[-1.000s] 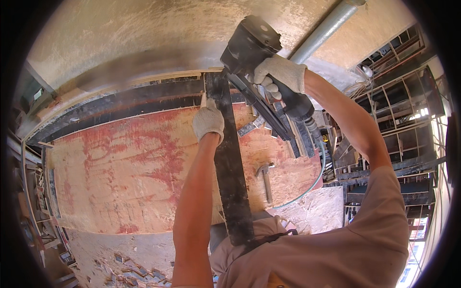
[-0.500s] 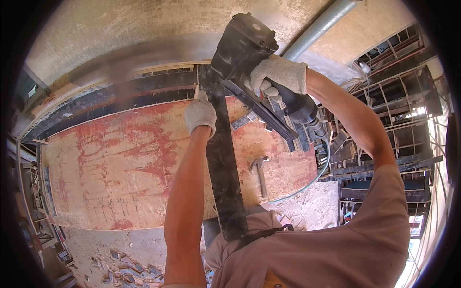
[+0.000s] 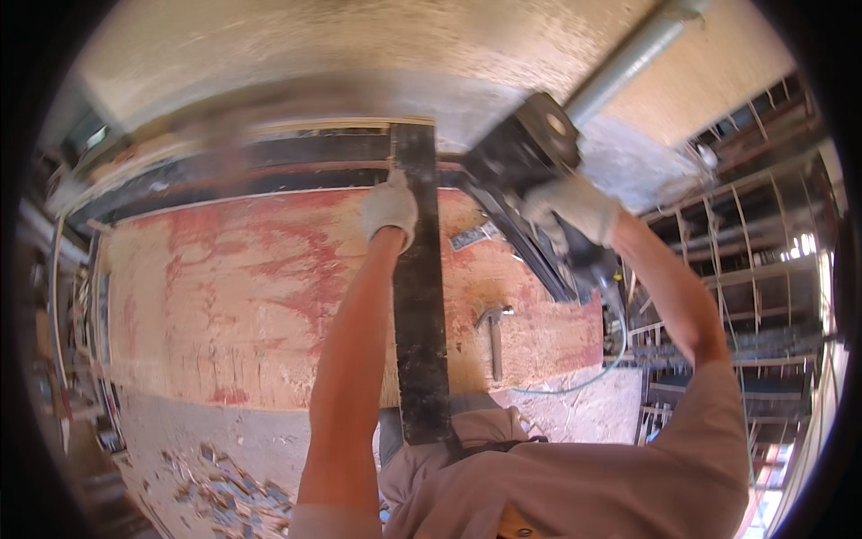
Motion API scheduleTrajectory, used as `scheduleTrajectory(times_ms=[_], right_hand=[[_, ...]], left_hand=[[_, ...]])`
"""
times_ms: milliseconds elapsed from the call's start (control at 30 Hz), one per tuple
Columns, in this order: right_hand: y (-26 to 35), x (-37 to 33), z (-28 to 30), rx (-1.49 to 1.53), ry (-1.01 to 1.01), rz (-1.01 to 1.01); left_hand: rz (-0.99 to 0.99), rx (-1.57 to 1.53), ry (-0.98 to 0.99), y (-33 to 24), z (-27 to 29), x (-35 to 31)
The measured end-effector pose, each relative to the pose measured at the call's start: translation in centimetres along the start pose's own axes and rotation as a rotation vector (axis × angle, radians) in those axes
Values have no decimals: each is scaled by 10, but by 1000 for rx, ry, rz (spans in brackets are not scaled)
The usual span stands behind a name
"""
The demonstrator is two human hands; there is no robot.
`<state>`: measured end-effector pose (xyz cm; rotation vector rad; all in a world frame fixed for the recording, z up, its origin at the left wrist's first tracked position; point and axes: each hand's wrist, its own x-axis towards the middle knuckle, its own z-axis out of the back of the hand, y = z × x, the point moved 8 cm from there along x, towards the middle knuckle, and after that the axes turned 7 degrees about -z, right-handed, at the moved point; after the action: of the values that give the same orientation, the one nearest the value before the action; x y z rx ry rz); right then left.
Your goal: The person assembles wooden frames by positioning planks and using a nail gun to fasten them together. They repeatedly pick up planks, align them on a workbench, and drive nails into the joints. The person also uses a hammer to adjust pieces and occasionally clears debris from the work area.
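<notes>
hammer (image 3: 496, 348) lies on board (image 3: 242, 296) across black plank (image 3: 421, 314) from left hand (image 3: 390, 214).

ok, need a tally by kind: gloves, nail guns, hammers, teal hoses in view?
Gloves: 2 (left glove, right glove)
Nail gun: 1
Hammer: 1
Teal hose: 1
Total: 5

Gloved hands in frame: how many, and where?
2. Left hand: at the left edge of the long black board, near its far end. Right hand: around the handle of the black nail gun. No sign of hidden ones.
</notes>
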<state>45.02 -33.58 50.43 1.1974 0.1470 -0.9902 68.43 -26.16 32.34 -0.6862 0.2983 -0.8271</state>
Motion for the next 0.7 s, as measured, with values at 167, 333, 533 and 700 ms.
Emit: scheduleTrajectory(times_ms=[167, 333, 533, 700], right_hand=[[-121, -20, -51, 288, 119, -278], [-294, -47, -109, 133, -45, -317], [-371, -99, -289, -39, 118, -623], [-299, -73, -447, -204, 204, -563]], left_hand=[[93, -120, -58, 21, 15, -18], [53, -476, -19, 56, 11, -77], [464, -536, -42, 295, 11, -357], [968, -226, -149, 531, 70, -677]])
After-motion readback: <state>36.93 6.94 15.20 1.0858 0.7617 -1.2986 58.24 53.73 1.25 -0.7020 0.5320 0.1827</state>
